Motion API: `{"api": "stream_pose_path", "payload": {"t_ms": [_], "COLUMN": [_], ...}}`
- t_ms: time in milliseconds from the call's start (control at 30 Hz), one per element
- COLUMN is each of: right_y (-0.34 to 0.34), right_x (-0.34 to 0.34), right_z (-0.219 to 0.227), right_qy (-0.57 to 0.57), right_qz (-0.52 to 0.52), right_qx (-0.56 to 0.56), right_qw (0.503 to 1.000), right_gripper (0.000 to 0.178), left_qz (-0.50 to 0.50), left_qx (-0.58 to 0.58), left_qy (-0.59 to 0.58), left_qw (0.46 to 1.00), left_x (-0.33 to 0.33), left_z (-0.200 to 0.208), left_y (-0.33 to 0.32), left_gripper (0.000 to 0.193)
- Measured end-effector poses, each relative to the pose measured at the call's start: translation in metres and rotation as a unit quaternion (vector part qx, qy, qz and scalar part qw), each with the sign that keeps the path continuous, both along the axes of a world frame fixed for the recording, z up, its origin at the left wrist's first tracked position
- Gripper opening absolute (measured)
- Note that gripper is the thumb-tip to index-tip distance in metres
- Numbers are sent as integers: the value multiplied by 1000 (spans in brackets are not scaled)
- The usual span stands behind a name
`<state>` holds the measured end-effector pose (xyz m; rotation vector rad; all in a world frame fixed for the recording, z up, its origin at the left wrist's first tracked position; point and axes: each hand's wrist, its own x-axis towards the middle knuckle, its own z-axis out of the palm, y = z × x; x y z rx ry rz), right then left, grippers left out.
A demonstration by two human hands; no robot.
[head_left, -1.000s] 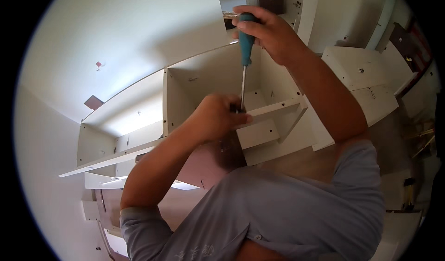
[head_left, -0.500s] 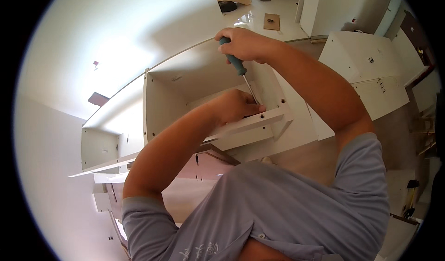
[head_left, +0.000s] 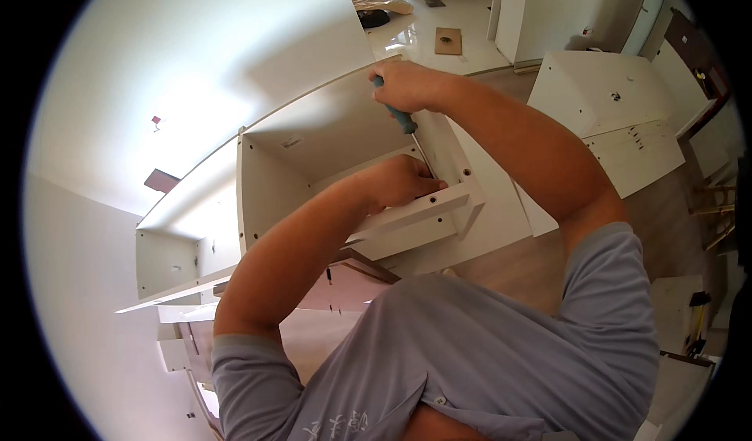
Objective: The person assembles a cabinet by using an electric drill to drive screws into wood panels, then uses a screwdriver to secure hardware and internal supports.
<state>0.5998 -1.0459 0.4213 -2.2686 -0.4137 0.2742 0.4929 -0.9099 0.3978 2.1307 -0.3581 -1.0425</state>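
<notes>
My right hand (head_left: 411,87) is wrapped round the teal handle of a screwdriver (head_left: 405,121), which slants down to the right. Its thin metal shaft runs toward the white front rail (head_left: 450,198) of an open cabinet carcass (head_left: 270,163). My left hand (head_left: 399,182) is closed against the inner side of that rail, thumb and fingers pinched beside the lower end of the shaft. The fingers cover the screwdriver's tip and whatever they pinch there. Dark round holes show along the rail near the thumb.
White panels (head_left: 599,96) with holes and fittings lie at the right. A second cabinet section (head_left: 168,257) adjoins at the left along a pale wall. Beyond the cabinet, a brown square piece (head_left: 448,41) lies on the shiny floor. Below my left forearm stands a pinkish panel (head_left: 337,284).
The whole view has shifted slightly, so the room's background sits a little further left. Both hands keep their grips, and the screwdriver stays at the same spot on the rail.
</notes>
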Motion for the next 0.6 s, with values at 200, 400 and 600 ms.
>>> {"api": "stream_pose_path", "payload": {"t_ms": [200, 400, 600], "right_y": [-4, -13, -21], "right_x": [1, -7, -4], "right_z": [-8, 0, -5], "right_qy": [1, 85, 73], "right_qz": [-4, -36, -33], "right_qx": [-5, 116, 122], "right_qw": [1000, 989, 989], "right_gripper": [50, 54, 54], "left_qz": [2, 11, 28], "left_qx": [2, -28, -54], "left_qy": [13, 36, 19], "left_qw": [1000, 999, 998], "left_x": [5, 11, 3], "left_z": [-10, -15, -7], "left_y": [4, 6, 5], "left_gripper": [37, 32, 30]}}
